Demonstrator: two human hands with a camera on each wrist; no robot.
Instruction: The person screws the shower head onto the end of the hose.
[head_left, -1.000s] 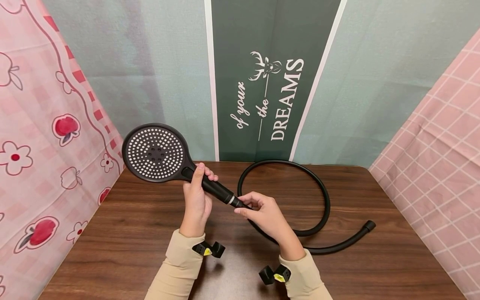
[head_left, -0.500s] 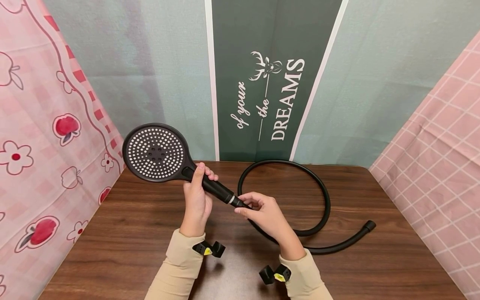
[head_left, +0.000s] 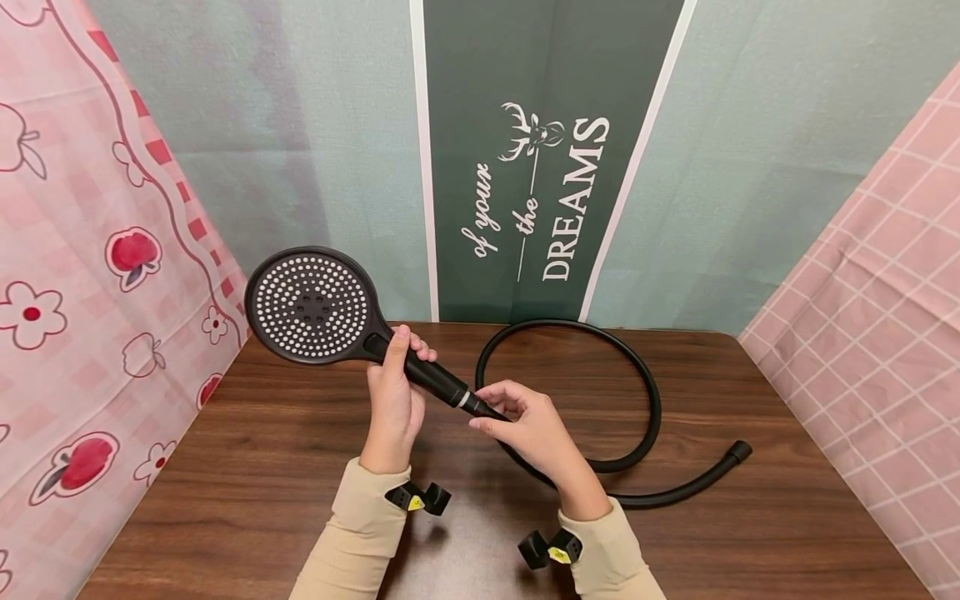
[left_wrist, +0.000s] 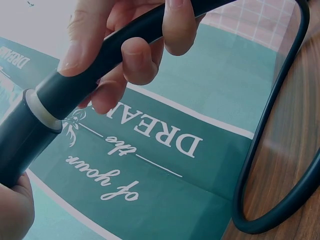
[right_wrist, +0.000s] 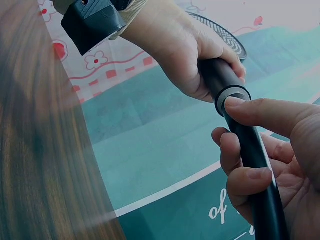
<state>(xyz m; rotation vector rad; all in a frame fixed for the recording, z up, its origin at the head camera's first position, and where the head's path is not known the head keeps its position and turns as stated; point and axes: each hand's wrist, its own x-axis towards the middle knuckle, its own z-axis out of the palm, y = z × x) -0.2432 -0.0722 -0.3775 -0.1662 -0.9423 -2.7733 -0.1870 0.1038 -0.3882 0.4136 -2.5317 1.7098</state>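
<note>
A black shower head with white nozzles is held above the table, its face toward the head camera. My left hand grips its handle, thumb along the front. At the handle's lower end, my right hand pinches the end of a black shower hose between thumb and fingers. A pale ring shows between handle and hose end in the left wrist view. From the right wrist, the hose end lines up with the handle; how far it is threaded cannot be seen.
The hose loops over the brown wooden table, and its free end fitting lies at the right. A green printed cloth hangs behind; pink cloths border both sides. Each wrist carries a small black camera.
The right hand's fingers have shifted very slightly around the hose end. The left hand, shower head and the hose on the table look unmoved.
</note>
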